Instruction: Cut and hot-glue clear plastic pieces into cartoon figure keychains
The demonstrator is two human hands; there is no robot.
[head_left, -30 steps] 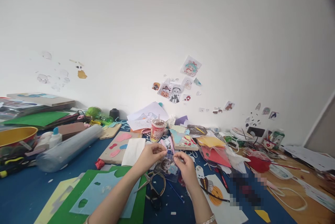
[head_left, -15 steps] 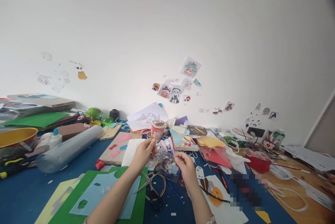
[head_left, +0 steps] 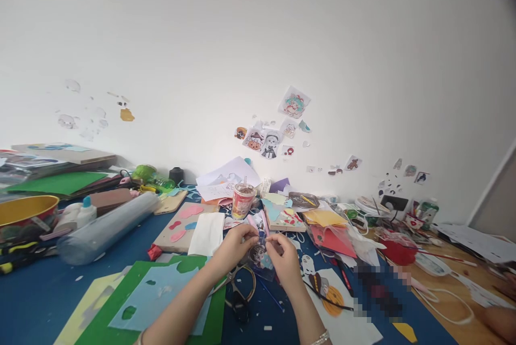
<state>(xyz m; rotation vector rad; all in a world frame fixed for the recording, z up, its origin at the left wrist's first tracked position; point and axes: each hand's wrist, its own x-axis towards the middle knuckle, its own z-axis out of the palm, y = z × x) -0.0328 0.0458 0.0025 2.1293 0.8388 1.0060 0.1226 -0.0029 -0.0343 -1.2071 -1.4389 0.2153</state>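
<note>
Both my hands meet over the blue table [head_left: 36, 296], just in front of me. My left hand [head_left: 236, 245] and my right hand [head_left: 284, 256] each pinch the top edge of a small clear sleeve holding a cartoon character picture [head_left: 260, 257]. The sleeve hangs between the fingertips, partly hidden by them. Scissors [head_left: 237, 294] lie on the table right below my hands. A red-and-white paper cup [head_left: 242, 200] with a straw stands just beyond my left hand.
Green and light-blue paper sheets [head_left: 153, 296] lie at front left. A clear plastic roll [head_left: 107, 227], a glue bottle [head_left: 83, 210] and a yellow bowl [head_left: 24, 208] sit at left. Coloured paper scraps [head_left: 330, 232] crowd the right. Stickers [head_left: 274, 135] dot the white wall.
My left hand had drawn back towards the cup half a second ago; it has now come back to the sleeve, and both hands pinch it close together.
</note>
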